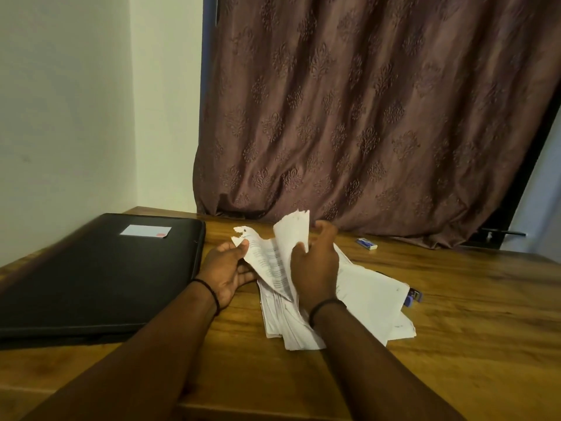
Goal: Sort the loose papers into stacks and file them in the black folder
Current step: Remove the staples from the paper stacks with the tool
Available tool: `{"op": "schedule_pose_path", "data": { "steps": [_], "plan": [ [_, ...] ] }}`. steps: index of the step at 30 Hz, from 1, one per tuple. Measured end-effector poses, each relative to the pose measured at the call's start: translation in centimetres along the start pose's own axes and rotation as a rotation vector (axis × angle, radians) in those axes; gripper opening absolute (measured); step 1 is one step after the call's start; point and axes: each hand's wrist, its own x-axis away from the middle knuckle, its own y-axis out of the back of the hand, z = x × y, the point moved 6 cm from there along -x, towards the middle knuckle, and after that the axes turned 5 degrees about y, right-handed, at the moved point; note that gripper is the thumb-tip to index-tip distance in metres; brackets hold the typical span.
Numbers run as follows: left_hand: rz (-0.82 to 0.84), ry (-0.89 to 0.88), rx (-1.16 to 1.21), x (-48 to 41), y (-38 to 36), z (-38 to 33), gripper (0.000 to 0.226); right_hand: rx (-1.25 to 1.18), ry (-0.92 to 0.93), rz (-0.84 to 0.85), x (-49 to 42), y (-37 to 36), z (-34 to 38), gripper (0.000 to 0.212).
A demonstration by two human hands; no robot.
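Observation:
A messy pile of loose white papers (370,302) lies on the wooden table (455,344), right of centre. Over the pile, both hands hold printed sheets with torn top edges (267,256). My left hand (226,270) grips the sheets' left edge from below. My right hand (317,262) pinches an upturned sheet (293,229), thumb in front, fingers behind. The black folder (100,275) lies closed and flat at the left, with a white label (145,230) on its cover. My right forearm hides part of the pile.
A small blue and white eraser (367,243) lies on the table behind the pile. A dark blue stapler-like object (413,296) pokes out from under the papers' right side. A brown patterned curtain (364,117) hangs behind the table; a white wall is at the left.

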Motion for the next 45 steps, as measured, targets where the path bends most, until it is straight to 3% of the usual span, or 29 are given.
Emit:
{"op": "schedule_pose_path", "data": {
  "steps": [4,11,14,18,24,29,34,37,39,41,45],
  "plan": [
    [-0.02,0.007,-0.007,-0.2,0.2,0.0,0.026,-0.098,-0.068,-0.001,-0.4,0.3,-1.0,0.038],
    [0.167,0.102,-0.034,0.2,-1.2,0.5,0.044,-0.088,0.109,0.32,1.4,-2.3,0.6,0.01],
    [0.156,0.077,0.012,-0.1,-0.8,0.6,0.044,-0.051,0.169,0.377,1.8,-2.8,0.7,0.022],
    [0.141,0.074,0.08,-0.3,-0.4,0.6,0.051,0.075,0.235,0.406,1.8,-3.0,0.8,0.02],
    [0.122,0.071,0.12,-0.1,-0.4,0.5,0.055,0.19,0.336,0.42,2.2,-3.0,1.4,0.039],
    [0.128,0.069,0.129,-0.2,-0.4,0.4,0.05,0.319,0.406,0.438,2.3,-3.1,2.0,0.024],
    [0.153,0.097,0.105,-0.2,-0.6,0.7,0.055,0.127,0.204,0.292,1.4,-2.1,0.9,0.029],
    [0.132,0.112,0.041,-0.3,-0.6,0.8,0.047,0.055,0.071,0.174,0.9,-1.2,0.2,0.008],
    [0.114,0.112,0.041,-0.1,-0.7,0.8,0.039,0.028,0.026,0.135,1.0,-0.9,0.1,0.02],
    [0.108,0.102,0.055,0.0,-0.8,0.7,0.036,0.108,0.104,0.139,1.3,-1.0,0.6,0.037],
    [0.105,0.097,0.059,-0.1,-0.7,0.8,0.038,0.139,0.274,0.248,1.8,-1.5,1.9,0.026]
  ]
}}
